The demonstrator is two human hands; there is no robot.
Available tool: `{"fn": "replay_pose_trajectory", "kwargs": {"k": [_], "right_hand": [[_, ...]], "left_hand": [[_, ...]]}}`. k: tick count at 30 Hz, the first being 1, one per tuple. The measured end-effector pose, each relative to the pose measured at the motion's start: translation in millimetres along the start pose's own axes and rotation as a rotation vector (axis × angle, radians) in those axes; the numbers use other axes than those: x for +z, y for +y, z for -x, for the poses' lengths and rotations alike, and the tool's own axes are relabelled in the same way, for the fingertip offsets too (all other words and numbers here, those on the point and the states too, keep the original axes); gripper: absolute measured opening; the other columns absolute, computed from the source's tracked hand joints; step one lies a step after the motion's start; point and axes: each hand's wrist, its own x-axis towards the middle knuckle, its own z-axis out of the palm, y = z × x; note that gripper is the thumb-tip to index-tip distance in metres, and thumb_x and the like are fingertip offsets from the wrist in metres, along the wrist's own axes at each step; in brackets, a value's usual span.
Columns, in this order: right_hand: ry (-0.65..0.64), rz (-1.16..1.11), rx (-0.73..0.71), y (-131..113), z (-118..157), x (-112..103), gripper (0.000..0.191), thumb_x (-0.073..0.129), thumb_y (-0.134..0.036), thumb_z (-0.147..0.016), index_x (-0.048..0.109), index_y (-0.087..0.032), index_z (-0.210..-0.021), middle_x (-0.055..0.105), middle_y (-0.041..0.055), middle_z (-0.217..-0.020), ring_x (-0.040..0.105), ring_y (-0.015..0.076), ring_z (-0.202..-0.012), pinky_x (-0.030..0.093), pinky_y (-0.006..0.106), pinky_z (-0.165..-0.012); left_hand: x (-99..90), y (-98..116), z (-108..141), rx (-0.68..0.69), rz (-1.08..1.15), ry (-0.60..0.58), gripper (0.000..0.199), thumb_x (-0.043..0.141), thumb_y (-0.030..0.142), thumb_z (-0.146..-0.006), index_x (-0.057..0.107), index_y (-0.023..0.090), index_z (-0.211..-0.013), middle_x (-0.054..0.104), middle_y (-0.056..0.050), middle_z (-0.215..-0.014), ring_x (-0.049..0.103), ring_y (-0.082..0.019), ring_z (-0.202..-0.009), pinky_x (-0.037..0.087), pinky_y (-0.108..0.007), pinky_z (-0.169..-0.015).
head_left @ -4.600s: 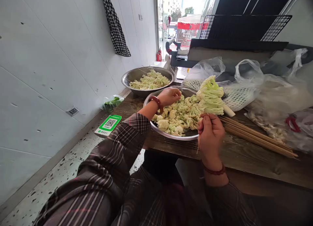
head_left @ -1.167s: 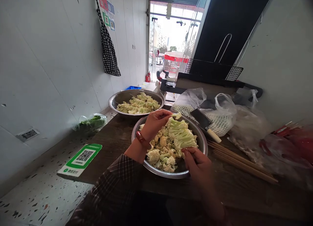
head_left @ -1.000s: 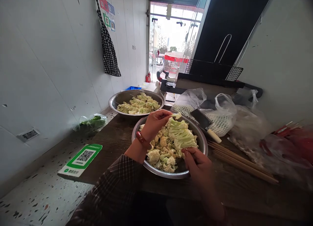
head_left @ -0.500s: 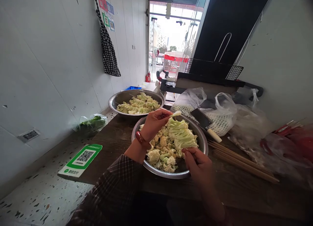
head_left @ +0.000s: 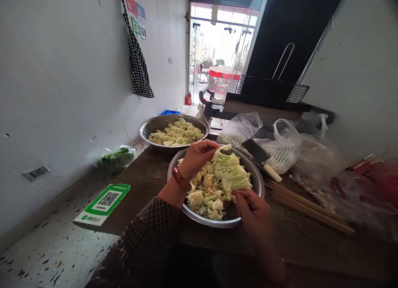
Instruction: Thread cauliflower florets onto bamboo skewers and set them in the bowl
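Note:
Above a metal bowl [head_left: 261, 184] of loose cauliflower florets [head_left: 207, 184], a skewer of cauliflower [head_left: 231, 170] is stretched between my hands. My left hand [head_left: 198, 158], with a reddish-brown bangle on its wrist, is closed at the upper end. Its fingers pinch a single pale cauliflower floret [head_left: 225, 147] against the row. My right hand [head_left: 252, 207] is closed round the lower end of the cauliflower skewer, and its fingers hide the stick there. Behind, a second metal bowl [head_left: 143, 132] holds more skewered cauliflower [head_left: 177, 131].
To the right lie a bundle of wooden skewers [head_left: 307, 205] and a cleaver [head_left: 255, 150] with a light wooden handle. Plastic bags [head_left: 281, 145] stand at the back right. A green QR-code card [head_left: 104, 203] lies at the table's left edge.
The pale floret at the top has come down slightly, closer to the row of cauliflower. Both hands stay almost in place.

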Motion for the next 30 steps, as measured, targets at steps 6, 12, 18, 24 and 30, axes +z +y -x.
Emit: {"fn": "replay_pose_trajectory", "kwargs": {"k": [6,12,18,24,30], "right_hand": [[0.003,0.058,-0.037,-1.2,-0.2,-0.6,0.026,0.063,-0.037,-0.088,0.075,-0.017,-0.077,0.049,-0.0032,-0.05,0.043,0.0107,-0.047,0.035,0.022,-0.045],[0.017,0.076,-0.047,-3.0,0.6,0.2,0.025,0.062,-0.037,-0.088,0.073,-0.018,-0.075,0.049,-0.0032,-0.051,0.043,0.0109,-0.048,0.036,0.022,-0.045],[0.02,0.074,-0.03,-5.7,-0.2,0.2,0.025,0.062,-0.037,-0.088,0.074,-0.017,-0.077,0.05,-0.0034,-0.05,0.045,0.0113,-0.047,0.039,0.022,-0.047],[0.02,0.066,-0.024,-4.2,-0.1,-0.1,0.025,0.061,-0.036,-0.088,0.075,-0.018,-0.078,0.056,-0.0014,-0.056,0.055,0.0137,-0.056,0.045,0.024,-0.055],[0.022,0.09,-0.009,-4.4,1.2,0.5,0.027,0.06,-0.038,-0.089,0.075,-0.018,-0.078,0.052,-0.0028,-0.051,0.047,0.0122,-0.048,0.041,0.024,-0.05]], "left_hand": [[-0.6,-3.0,0.2,-0.025,-0.006,0.004,0.028,0.083,0.04,-0.068,0.075,0.014,-0.077,0.065,-0.002,-0.071,0.046,-0.007,-0.057,0.035,-0.023,-0.054],[-1.2,-1.5,0.7,0.029,-0.044,-0.014,0.026,0.081,0.04,-0.07,0.075,0.015,-0.076,0.066,-0.003,-0.072,0.049,-0.01,-0.06,0.037,-0.024,-0.055],[-1.3,0.6,0.4,0.196,-0.132,0.015,0.016,0.081,0.032,-0.073,0.077,0.016,-0.076,0.066,-0.006,-0.08,0.059,-0.015,-0.077,0.046,-0.027,-0.069],[-3.6,0.8,0.9,0.207,-0.14,-0.046,0.015,0.079,0.031,-0.077,0.077,0.016,-0.079,0.065,-0.006,-0.083,0.06,-0.016,-0.078,0.046,-0.028,-0.07],[-6.7,3.4,0.9,0.218,-0.176,-0.11,0.012,0.077,0.029,-0.078,0.077,0.016,-0.079,0.067,-0.006,-0.084,0.059,-0.015,-0.079,0.046,-0.028,-0.072]]}}
